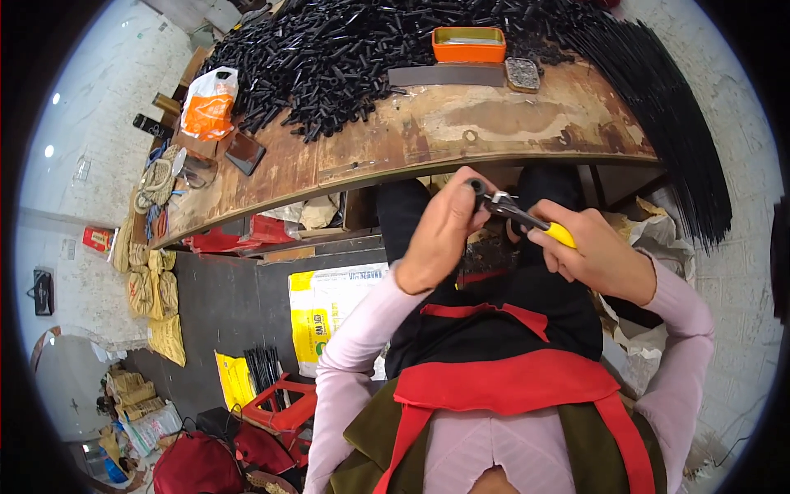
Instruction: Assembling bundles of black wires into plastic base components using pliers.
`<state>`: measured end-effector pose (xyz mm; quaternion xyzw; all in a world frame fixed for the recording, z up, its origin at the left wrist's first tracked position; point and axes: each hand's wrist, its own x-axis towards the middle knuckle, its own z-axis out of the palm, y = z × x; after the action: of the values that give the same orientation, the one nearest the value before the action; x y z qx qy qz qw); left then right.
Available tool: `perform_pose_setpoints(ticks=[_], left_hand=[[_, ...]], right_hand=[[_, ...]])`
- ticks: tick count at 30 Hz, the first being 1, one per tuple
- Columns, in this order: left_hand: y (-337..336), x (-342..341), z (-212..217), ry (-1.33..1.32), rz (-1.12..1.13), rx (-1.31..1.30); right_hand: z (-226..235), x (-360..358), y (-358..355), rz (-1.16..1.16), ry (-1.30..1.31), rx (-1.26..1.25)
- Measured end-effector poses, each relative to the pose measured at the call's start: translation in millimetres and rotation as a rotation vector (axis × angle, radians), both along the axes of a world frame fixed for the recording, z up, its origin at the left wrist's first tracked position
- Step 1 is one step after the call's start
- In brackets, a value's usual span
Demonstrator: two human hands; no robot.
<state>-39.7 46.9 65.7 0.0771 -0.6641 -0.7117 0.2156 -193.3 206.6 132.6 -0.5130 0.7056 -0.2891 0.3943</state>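
Note:
My left hand (440, 230) is closed around a short black tubular piece (476, 186), whose round end shows beside my thumb. My right hand (599, 251) grips pliers (527, 218) with a silver head and black-and-yellow handles. The head of the pliers is right at the black piece, in front of my lap; whether the jaws touch it I cannot tell. Beyond my hands, a big heap of similar short black tubes (346, 66) covers the far part of the wooden table (444, 123).
On the table stand an orange box (469, 51), a grey bar (444, 76), a small tin of metal bits (522, 74), a plastic bag (210, 107) and a phone (245, 153). Long black rods (675, 123) hang over the right edge. A red stool (284, 403) is lower left.

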Motion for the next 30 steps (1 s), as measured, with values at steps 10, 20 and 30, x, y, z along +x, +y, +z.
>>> perform_pose_setpoints(ticks=[10, 20, 30], left_hand=[[-9, 0, -3, 0.017, -0.091, -0.013], [-8, 17, 1, 0.045, -0.020, 0.023], [-7, 9, 5, 0.064, -0.090, -0.013]], right_hand=[[-11, -20, -5, 0.171, -0.169, -0.103], [-12, -13, -20, 0.194, -1.155, 0.518], [34, -7, -2, 0.144, -0.066, 0.162]])
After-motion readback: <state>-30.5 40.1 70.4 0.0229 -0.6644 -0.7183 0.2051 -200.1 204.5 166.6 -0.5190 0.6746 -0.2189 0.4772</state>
